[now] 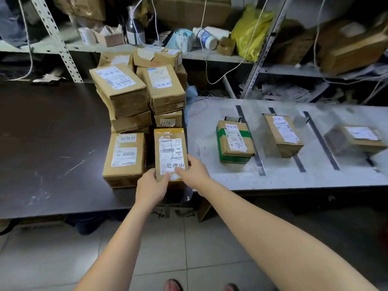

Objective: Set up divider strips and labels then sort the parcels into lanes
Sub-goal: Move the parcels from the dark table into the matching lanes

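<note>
A slim cardboard parcel (170, 150) with a white shipping label and yellow tape lies at the right end of the dark table. My left hand (151, 186) grips its near left corner and my right hand (194, 173) holds its near right edge. Behind it rises a pile of several brown parcels (138, 95). On the white table (210, 175) dark divider strips (321, 141) mark out lanes. A parcel with green tape (234, 141), a tilted brown parcel (283, 135) and a blurred parcel (357, 139) each sit in a lane.
The dark table (52, 143) stretches to the left. Metal shelving (264, 45) behind carries boxes, a yellow bag (251, 30), a white bottle (206, 37) and loose cords. Tiled floor lies below, with my feet at the bottom edge.
</note>
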The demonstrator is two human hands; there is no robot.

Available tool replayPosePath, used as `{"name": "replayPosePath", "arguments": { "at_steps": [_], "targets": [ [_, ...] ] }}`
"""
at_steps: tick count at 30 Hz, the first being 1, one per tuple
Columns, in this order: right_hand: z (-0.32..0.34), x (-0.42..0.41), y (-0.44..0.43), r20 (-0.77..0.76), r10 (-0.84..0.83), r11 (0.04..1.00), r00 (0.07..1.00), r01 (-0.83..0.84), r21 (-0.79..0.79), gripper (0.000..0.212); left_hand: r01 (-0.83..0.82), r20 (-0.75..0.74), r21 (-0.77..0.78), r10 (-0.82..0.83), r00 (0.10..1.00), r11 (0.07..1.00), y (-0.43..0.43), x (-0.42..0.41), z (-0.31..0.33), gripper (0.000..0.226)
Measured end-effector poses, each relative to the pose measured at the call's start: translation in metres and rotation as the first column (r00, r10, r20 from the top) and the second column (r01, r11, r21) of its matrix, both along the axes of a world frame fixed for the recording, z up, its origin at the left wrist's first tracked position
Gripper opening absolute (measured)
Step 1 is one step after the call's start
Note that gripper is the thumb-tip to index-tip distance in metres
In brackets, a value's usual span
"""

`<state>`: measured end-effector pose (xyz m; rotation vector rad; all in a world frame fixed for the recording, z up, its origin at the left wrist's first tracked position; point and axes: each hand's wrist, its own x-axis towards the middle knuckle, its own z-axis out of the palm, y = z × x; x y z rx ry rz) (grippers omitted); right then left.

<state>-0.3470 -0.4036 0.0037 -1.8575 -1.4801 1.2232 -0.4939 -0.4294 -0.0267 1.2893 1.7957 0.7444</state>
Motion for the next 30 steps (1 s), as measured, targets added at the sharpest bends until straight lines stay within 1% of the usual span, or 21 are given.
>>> {"name": "replayPosePath", "arguments": {
  "at_steps": [5, 6, 9, 13, 17, 20, 25, 27, 30],
  "targets": [
    [0.022, 0.041, -0.008, -0.054, -0.057, 0.998, 0.997, 0.059, 0.035, 0.041, 0.009, 0.007, 0.081, -0.009, 1.0, 0.997, 0.001, 0.033, 0.025, 0.042],
    [0.026, 0.052, -0.01, -0.056, -0.07, 0.996, 0.996, 0.073, 0.045, 0.041, 0.016, 0.005, 0.093, -0.017, 1.0, 0.996, 0.001, 0.043, 0.03, 0.041],
    [0.038, 0.093, -0.018, -0.078, -0.119, 0.99, 0.99, 0.125, 0.071, 0.043, 0.048, -0.007, 0.11, -0.048, 0.999, 0.993, -0.001, 0.081, 0.046, 0.029],
    [0.047, 0.162, -0.028, -0.104, -0.161, 0.978, 0.981, 0.173, 0.113, 0.043, 0.091, 0.015, 0.13, -0.094, 0.995, 0.987, -0.003, 0.147, 0.06, 0.026],
    [0.051, 0.24, -0.033, -0.112, -0.187, 0.968, 0.976, 0.203, 0.149, 0.04, 0.116, -0.001, 0.154, -0.117, 0.993, 0.981, -0.006, 0.225, 0.071, 0.034],
    [0.06, 0.302, -0.033, -0.109, -0.19, 0.963, 0.976, 0.207, 0.172, 0.041, 0.12, 0.028, 0.19, -0.128, 0.991, 0.974, -0.008, 0.286, 0.083, 0.036],
    [0.078, 0.394, -0.022, -0.118, -0.21, 0.956, 0.971, 0.229, 0.184, 0.041, 0.162, -0.029, 0.238, -0.16, 0.987, 0.958, 0.004, 0.38, 0.106, 0.032],
    [0.079, 0.42, -0.009, -0.13, -0.228, 0.952, 0.965, 0.249, 0.179, 0.045, 0.19, -0.064, 0.234, -0.18, 0.982, 0.954, 0.015, 0.408, 0.112, 0.032],
    [0.076, 0.45, 0.013, -0.122, -0.235, 0.953, 0.964, 0.253, 0.167, 0.048, 0.219, -0.099, 0.202, -0.203, 0.974, 0.954, 0.038, 0.439, 0.112, 0.04]
  ]
}}
